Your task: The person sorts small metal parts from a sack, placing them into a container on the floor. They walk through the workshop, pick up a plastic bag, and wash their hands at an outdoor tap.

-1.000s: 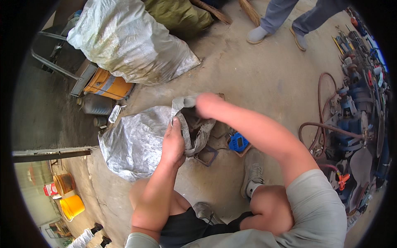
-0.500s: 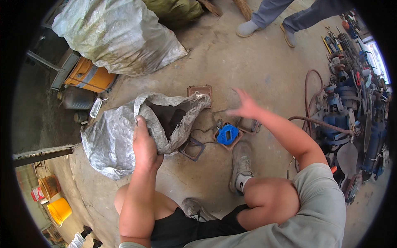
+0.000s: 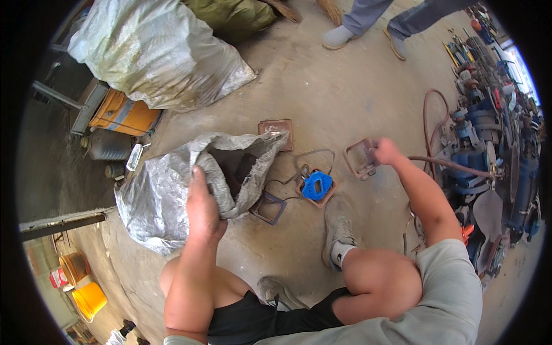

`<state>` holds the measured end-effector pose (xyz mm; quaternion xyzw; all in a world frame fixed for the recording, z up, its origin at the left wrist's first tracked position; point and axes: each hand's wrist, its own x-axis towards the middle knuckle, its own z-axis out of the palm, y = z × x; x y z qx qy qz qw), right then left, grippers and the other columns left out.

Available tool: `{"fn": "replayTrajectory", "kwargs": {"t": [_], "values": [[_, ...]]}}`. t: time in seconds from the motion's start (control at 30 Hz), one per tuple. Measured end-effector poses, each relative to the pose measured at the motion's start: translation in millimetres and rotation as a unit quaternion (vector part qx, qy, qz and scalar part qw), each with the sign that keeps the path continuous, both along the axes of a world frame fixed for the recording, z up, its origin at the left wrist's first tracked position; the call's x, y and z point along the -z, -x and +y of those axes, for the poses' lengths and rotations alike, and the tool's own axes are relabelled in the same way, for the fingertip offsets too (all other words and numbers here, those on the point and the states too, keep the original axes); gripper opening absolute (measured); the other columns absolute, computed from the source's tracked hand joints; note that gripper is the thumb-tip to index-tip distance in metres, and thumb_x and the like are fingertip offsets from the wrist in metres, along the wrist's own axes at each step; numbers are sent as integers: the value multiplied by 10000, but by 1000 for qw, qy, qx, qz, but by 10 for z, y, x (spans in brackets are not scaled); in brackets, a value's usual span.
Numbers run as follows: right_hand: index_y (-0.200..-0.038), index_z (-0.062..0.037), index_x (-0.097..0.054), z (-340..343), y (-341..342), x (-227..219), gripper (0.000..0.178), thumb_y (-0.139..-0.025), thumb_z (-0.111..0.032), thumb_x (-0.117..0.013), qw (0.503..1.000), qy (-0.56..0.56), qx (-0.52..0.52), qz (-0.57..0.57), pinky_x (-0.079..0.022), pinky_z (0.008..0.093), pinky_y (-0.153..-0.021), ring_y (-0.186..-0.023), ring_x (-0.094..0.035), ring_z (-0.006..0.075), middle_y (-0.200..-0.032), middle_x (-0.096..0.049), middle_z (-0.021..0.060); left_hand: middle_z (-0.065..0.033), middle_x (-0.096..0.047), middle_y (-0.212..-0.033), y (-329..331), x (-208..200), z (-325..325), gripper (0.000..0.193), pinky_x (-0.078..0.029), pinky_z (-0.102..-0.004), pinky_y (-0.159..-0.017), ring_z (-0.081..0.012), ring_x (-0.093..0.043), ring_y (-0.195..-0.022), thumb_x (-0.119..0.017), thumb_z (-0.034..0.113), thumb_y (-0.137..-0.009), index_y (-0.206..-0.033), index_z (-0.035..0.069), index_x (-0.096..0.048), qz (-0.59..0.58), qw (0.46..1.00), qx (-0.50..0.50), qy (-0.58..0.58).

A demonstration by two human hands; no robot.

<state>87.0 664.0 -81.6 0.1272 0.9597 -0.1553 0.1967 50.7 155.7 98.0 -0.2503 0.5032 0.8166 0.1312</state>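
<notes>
My left hand (image 3: 202,201) is closed on the near rim of a grey woven sack (image 3: 155,195), which lies on its side with its mouth held up. Dark lumps, too shadowed to name, show inside. Out to the right, my right hand (image 3: 386,151) is closed on the side of a rusty square metal frame (image 3: 348,155), blurred by motion above the floor. Between the hands, a blue device with a dark display (image 3: 317,186) rests on another rusty square piece. A dark square frame (image 3: 268,208) lies beside the sack, and a brown square plate (image 3: 282,131) touches its mouth.
A big white sack (image 3: 167,52) stands at the far left by an orange bucket (image 3: 123,112). Along the right side runs a pile of tools and machines (image 3: 483,138) with a brown hose (image 3: 426,123). Another person's legs (image 3: 368,14) are at the top. A yellow bucket (image 3: 90,299) is lower left.
My right hand was open and blurred above the blue device; it has moved right and now grips a rusty frame taken from beside that device. My left hand keeps its grip on the sack.
</notes>
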Motion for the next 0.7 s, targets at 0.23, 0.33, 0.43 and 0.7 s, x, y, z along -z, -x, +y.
{"fn": "replayTrajectory", "kwargs": {"t": [0.23, 0.33, 0.43, 0.7], "values": [[-994, -4, -723, -1253, 543, -698, 197, -916, -183, -698, 855, 450, 182, 181, -555, 316, -720, -833, -696, 154, -922, -748, 58, -175, -429, -1523, 3, 253, 150, 653, -371, -390, -1149, -277, -458, -1366, -388, 436, -1099, -1550, -29, -301, -22, 997, 63, 26], [-965, -38, -664, -2272, 549, -577, 115, -939, -149, -682, 766, 596, 186, 155, -543, 315, -725, -849, -673, 146, -945, -717, 52, -171, -472, -1474, 19, 272, 274, 612, -400, -395, -1125, -266, -493, -1319, -358, 426, -1110, -1510, -37, -355, 18, 997, 75, -26], [-1081, 0, -615, -2846, 399, -459, 251, -901, -165, -670, 893, 410, 168, 83, -538, 398, -788, -874, -681, 259, -975, -713, 149, -166, -505, -1435, 83, 265, 288, 596, -416, -396, -1109, -262, -516, -1287, -348, 427, -1113, -1482, -39, -389, 18, 998, 52, -38], [-1147, -17, -674, -3026, 635, -460, 240, -932, -115, -637, 850, 518, -65, 69, -534, 393, -925, -1065, -682, 276, -1124, -712, 176, -115, -670, -1129, 73, 189, 215, 547, -555, -403, -901, -251, -670, -983, -413, 487, -1082, -1288, 7, -577, -32, 999, 10, 16]]}}
